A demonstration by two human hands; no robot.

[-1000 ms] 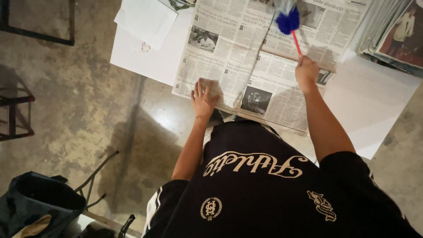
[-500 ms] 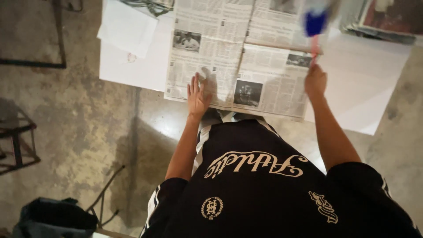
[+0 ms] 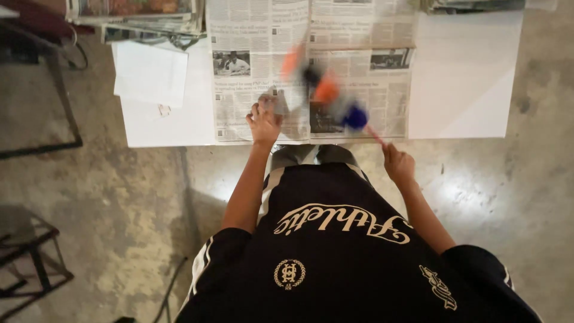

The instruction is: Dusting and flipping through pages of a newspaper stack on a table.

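Concrete floor, white bench (image 3: 466, 78) | your left hand (image 3: 263, 122) presses flat on the newspaper (image 3: 263, 66) | right hand (image 3: 399, 164) closed around blurred blue-headed brush (image 3: 357, 116) just ahead | keep paper pinned, stroke steadily.

1. A loose white sheet of paper (image 3: 150, 73) lies on the white tabletop (image 3: 463, 78), left of the spread.
2. A stack of folded newspapers (image 3: 134, 13) sits at the far left corner, just beyond that sheet.
3. Another pile of papers (image 3: 472, 5) shows at the far right edge, mostly cut off.
4. The concrete floor (image 3: 101, 203) is grey and blotchy, with a bright glare patch on the right.
5. A dark metal frame (image 3: 57, 98) stands on the floor at left; a second black frame (image 3: 30, 263) sits nearer, at the lower left.
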